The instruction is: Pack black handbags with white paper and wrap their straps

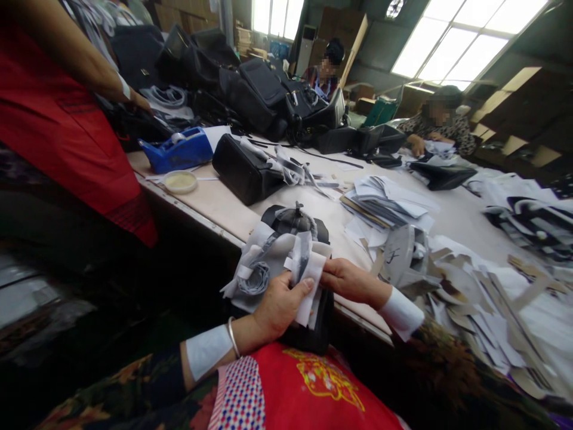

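Holding a black bag (319,337) at the near edge of the worktop (210,197), partly overhanging it above the lap. Pressing the thumb of the left hand (282,301) over a white strip (314,278), with the other fingers curled in and pinching it; tucking the right hand (342,278) in at the far side of the same strip, with fingers close together and hidden tips, so cannot tell whether closed on anything. Judged partway along with this bag: already covered over much of the front with pale sheeting (277,254), already carrying a neatly wound grey coil (254,279). Apparently left: loose strip and sheeting ends, not yet lying flat. Farther in from the near edge, a second black bag (244,173), trailing pale wrappings (290,167); toward the far edge, heaped black bags (259,98), with no telling how far finished.
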`<state>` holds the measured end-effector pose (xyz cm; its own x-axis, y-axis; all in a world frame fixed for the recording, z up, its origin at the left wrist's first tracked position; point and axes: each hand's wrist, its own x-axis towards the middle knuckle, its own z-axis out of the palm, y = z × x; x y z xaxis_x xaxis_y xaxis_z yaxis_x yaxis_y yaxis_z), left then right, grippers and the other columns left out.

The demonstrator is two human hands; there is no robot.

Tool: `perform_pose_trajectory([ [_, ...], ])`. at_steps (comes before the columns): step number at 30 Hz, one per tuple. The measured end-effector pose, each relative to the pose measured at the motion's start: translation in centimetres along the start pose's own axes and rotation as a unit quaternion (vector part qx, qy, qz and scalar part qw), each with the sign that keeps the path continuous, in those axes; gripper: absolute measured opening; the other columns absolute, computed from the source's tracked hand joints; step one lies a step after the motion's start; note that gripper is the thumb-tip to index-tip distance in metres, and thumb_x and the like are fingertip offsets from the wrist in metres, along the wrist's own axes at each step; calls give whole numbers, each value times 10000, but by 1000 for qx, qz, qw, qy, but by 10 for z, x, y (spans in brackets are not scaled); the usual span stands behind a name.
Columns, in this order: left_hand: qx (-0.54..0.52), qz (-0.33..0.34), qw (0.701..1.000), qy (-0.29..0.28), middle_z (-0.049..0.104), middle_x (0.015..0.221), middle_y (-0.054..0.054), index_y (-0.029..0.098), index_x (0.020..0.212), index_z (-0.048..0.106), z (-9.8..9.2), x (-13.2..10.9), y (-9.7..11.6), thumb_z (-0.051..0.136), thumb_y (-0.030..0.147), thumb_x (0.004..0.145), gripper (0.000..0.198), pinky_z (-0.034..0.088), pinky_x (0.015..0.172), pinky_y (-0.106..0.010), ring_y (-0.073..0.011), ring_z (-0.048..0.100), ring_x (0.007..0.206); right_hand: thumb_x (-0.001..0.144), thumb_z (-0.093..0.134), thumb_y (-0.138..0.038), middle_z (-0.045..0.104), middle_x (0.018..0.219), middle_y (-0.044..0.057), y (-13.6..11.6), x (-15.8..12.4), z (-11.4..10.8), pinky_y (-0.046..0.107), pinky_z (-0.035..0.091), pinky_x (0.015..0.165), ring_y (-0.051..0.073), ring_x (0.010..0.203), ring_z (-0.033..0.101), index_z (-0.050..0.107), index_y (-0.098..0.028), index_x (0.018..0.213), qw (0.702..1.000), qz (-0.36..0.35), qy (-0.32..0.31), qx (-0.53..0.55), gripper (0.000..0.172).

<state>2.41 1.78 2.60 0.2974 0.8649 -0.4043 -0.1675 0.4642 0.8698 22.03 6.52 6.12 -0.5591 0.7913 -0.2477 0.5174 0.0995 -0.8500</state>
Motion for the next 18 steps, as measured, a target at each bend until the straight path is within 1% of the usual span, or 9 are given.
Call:
perform_pose_trajectory([
  [2, 29, 17, 999, 4, 617, 731, -2, 160, 1006, 641, -1, 2, 0, 676, 482, 833, 367, 474, 451, -255, -141, 577, 523, 985, 490, -471, 656, 904, 60, -9, -10, -2, 315, 502, 801, 195, 864, 614, 682, -180, 868, 992, -54, 88, -69, 368],
  [3, 57, 33, 998, 9, 629, 749, -14, 157, 1002, 655, -2, 3, 0, 667, 470, 843, 351, 480, 481, -258, -150, 589, 565, 999, 461, -451, 653, 936, 70, -12, -14, -2, 326, 488, 839, 202, 903, 608, 680, -177, 879, 986, -67, 128, -82, 371],
  [4, 92, 54, 994, 16, 642, 776, -29, 155, 994, 670, -2, 3, 0, 659, 456, 853, 333, 489, 521, -265, -161, 603, 617, 1007, 441, -443, 649, 927, 70, -15, -17, -1, 327, 481, 835, 199, 895, 603, 675, -174, 888, 982, -66, 161, -78, 376],
  [6, 164, 104, 980, 33, 657, 850, -58, 152, 969, 695, -4, 4, 0, 649, 430, 866, 300, 509, 622, -292, -189, 625, 732, 984, 484, -454, 629, 826, 45, -19, -20, 7, 299, 476, 728, 178, 789, 586, 656, -167, 889, 980, -32, 195, -34, 348],
  [9, 238, 186, 953, 38, 638, 957, -87, 149, 952, 706, -8, 5, 2, 619, 414, 891, 285, 512, 784, -343, -219, 626, 870, 877, 650, -459, 587, 709, -2, -18, -14, 24, 259, 438, 591, 149, 659, 538, 624, -171, 853, 975, 17, 215, 52, 290],
  [11, 262, 234, 936, 24, 621, 978, -97, 146, 943, 700, -12, 6, 3, 553, 424, 935, 315, 496, 845, -364, -226, 614, 915, 839, 693, -444, 606, 725, -3, -14, -9, 33, 264, 451, 610, 153, 673, 550, 619, -176, 861, 969, 11, 224, 101, 279],
  [13, 274, 265, 925, 8, 613, 939, -95, 153, 878, 691, -16, 7, 6, 444, 426, 987, 384, 485, 854, -370, -224, 598, 911, 832, 698, -436, 626, 754, 2, -11, -5, 39, 278, 463, 644, 160, 700, 568, 619, -179, 871, 964, -5, 224, 141, 272],
  [15, 278, 272, 921, 8, 606, 890, -90, 166, 775, 668, -18, 9, 8, 366, 413, 1013, 457, 479, 841, -372, -221, 585, 888, 818, 707, -429, 617, 731, -5, -11, -3, 41, 276, 457, 633, 153, 676, 561, 610, -179, 849, 961, -8, 220, 167, 270],
  [18, 280, 252, 926, 35, 595, 861, -84, 172, 692, 630, -19, 12, 9, 375, 398, 1011, 466, 480, 809, -376, -215, 582, 839, 791, 723, -427, 582, 666, -22, -15, -4, 40, 261, 439, 577, 135, 611, 525, 597, -180, 795, 958, 3, 225, 180, 277],
])
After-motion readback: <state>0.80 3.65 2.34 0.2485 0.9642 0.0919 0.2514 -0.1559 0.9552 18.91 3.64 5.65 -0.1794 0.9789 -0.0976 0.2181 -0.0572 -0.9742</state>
